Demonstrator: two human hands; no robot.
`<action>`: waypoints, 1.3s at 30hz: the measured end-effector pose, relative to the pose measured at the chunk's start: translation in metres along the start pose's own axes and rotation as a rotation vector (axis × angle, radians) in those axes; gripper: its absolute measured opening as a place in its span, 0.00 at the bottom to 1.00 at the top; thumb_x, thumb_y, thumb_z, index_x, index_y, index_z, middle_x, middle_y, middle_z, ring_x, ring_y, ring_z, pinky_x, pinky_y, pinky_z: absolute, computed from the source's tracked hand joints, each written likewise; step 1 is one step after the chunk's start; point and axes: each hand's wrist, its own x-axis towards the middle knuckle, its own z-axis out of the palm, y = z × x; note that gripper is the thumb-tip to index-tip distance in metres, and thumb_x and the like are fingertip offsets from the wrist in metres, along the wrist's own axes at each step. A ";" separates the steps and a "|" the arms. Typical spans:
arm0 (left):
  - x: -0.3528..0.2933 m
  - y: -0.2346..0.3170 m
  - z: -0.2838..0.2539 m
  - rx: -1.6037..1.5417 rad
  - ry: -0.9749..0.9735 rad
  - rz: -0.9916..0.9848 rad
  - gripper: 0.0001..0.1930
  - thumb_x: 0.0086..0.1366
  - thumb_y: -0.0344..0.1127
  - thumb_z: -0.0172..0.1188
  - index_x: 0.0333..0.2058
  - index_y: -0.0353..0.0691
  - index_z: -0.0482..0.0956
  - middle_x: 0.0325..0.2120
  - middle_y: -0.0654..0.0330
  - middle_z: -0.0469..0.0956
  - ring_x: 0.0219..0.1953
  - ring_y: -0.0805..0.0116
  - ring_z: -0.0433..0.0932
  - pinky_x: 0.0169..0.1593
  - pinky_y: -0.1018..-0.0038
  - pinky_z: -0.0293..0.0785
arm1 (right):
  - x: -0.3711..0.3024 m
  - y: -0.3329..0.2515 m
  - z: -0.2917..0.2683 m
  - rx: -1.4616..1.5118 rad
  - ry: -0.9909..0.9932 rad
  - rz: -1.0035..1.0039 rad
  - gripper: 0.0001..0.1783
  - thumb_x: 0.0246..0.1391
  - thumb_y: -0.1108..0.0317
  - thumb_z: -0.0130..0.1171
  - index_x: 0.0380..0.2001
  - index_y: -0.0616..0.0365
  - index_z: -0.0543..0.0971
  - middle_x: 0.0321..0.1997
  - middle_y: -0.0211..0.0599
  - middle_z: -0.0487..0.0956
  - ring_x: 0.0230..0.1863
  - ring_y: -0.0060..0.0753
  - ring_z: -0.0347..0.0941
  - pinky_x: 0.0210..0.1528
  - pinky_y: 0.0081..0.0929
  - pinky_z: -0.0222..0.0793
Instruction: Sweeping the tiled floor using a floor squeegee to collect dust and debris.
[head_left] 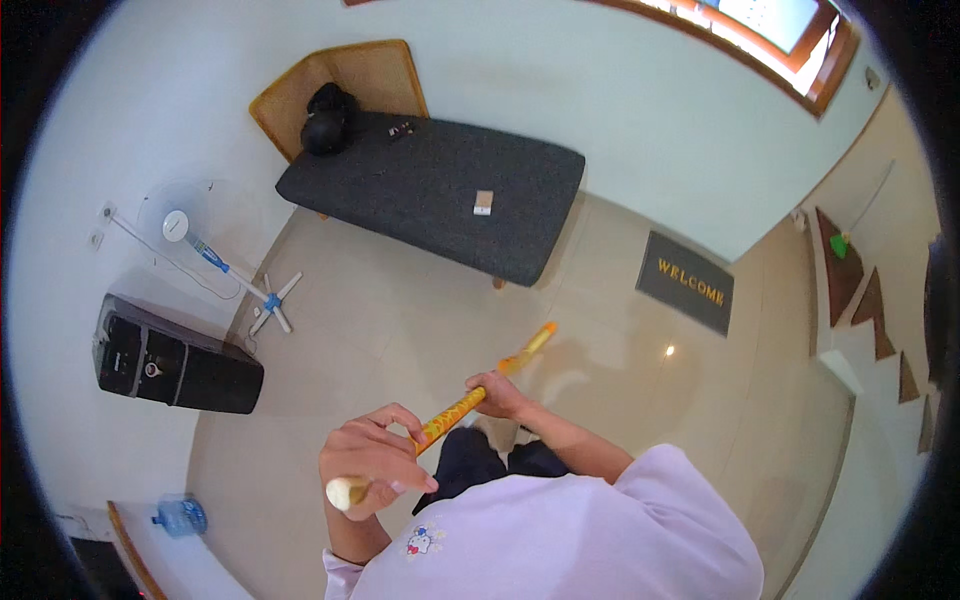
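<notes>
A long-handled floor tool (452, 418) with a yellow and orange patterned stick slants across in front of me. My left hand (372, 458) is closed around the stick near its pale rounded top end. Lower down, my right hand (496, 394) grips the same stick, its fingers wrapped round it. Beyond the right hand, a narrow yellow-orange head (528, 350) shows by the tiled floor (420, 350). It is blurred, so I cannot tell whether it is a broom or a mop.
A dark daybed (430, 190) stands against the far wall, with a black bag-like bundle (328, 120) and a small box (483, 203) on it. At left are a standing fan (210, 255) and a black water dispenser (180, 360). A grey doormat (685, 310) and stairs (880, 350) lie right.
</notes>
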 end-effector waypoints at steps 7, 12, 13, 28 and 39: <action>-0.017 -0.067 -0.003 -0.288 0.125 -0.340 0.05 0.46 0.29 0.48 0.17 0.36 0.71 0.03 0.68 0.61 0.06 0.78 0.59 0.31 0.71 0.62 | -0.083 0.019 -0.027 -0.154 -0.185 0.500 0.10 0.29 0.64 0.55 0.20 0.57 0.73 0.20 0.46 0.71 0.26 0.48 0.68 0.28 0.36 0.63; 0.005 -0.103 -0.002 -0.391 0.165 -0.321 0.04 0.44 0.28 0.49 0.18 0.36 0.72 0.04 0.66 0.63 0.07 0.77 0.60 0.32 0.71 0.61 | -0.088 0.046 -0.057 -0.225 -0.249 0.591 0.11 0.29 0.62 0.55 0.20 0.56 0.74 0.20 0.46 0.72 0.26 0.48 0.68 0.29 0.36 0.64; 0.015 -0.101 -0.009 -0.404 0.176 -0.316 0.04 0.44 0.28 0.49 0.18 0.36 0.72 0.04 0.66 0.63 0.07 0.77 0.60 0.32 0.71 0.61 | -0.065 0.033 -0.068 -0.245 -0.200 0.631 0.11 0.29 0.63 0.55 0.21 0.56 0.74 0.20 0.46 0.72 0.26 0.48 0.68 0.30 0.36 0.64; 0.130 -0.158 -0.032 -0.193 -0.245 -0.111 0.08 0.38 0.22 0.48 0.18 0.39 0.75 0.15 0.64 0.73 0.15 0.73 0.68 0.36 0.67 0.64 | 0.051 0.110 -0.117 -0.327 0.241 0.371 0.11 0.24 0.69 0.55 0.20 0.57 0.73 0.20 0.47 0.71 0.27 0.49 0.67 0.32 0.37 0.62; 0.248 -0.191 0.014 -0.277 -0.628 0.038 0.09 0.39 0.20 0.49 0.21 0.40 0.73 0.13 0.64 0.71 0.13 0.70 0.66 0.37 0.69 0.63 | 0.080 0.125 -0.248 -0.296 0.463 0.405 0.07 0.27 0.71 0.55 0.13 0.61 0.68 0.17 0.44 0.68 0.23 0.46 0.66 0.25 0.33 0.61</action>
